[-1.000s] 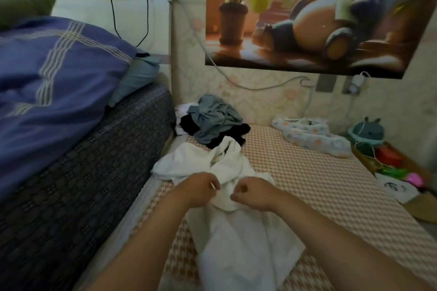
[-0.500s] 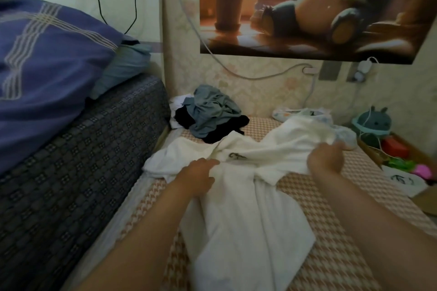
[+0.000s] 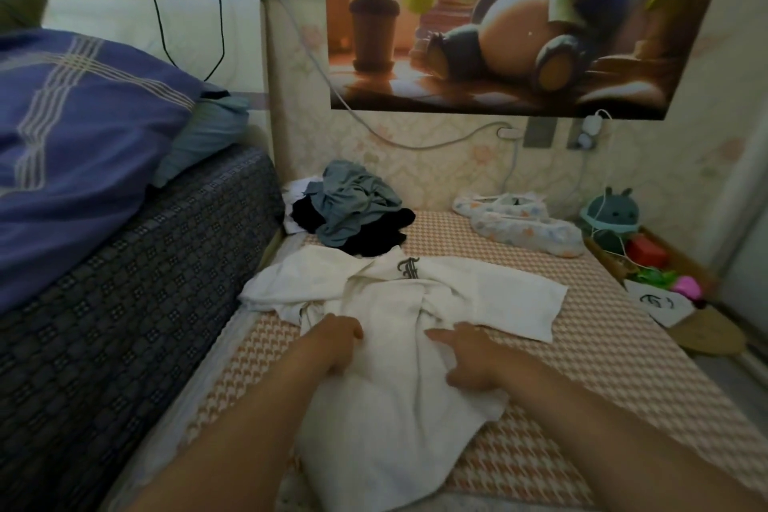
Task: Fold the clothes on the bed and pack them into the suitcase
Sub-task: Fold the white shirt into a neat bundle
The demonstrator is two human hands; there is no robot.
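A white t-shirt [image 3: 419,295] with a dark letter print lies spread on the checked bed [image 3: 582,366], sleeves out to both sides. My left hand [image 3: 336,339] rests on its middle left with fingers curled into the cloth. My right hand [image 3: 469,357] lies flat on the shirt's middle right, fingers stretched out. Behind the shirt sits a pile of clothes [image 3: 353,216] in grey-green, black and white. No suitcase is in view.
A dark patterned mattress [image 3: 124,303] with a blue quilt [image 3: 75,137] rises on the left. A floral cloth bundle [image 3: 523,224] lies at the back right. A box of toys [image 3: 648,262] and a wooden stool [image 3: 706,337] stand beyond the bed's right edge.
My right hand let go of the right sleeve, which now lies flat on the bed, and came back to the shirt's middle. The shirt is spread wider than before.
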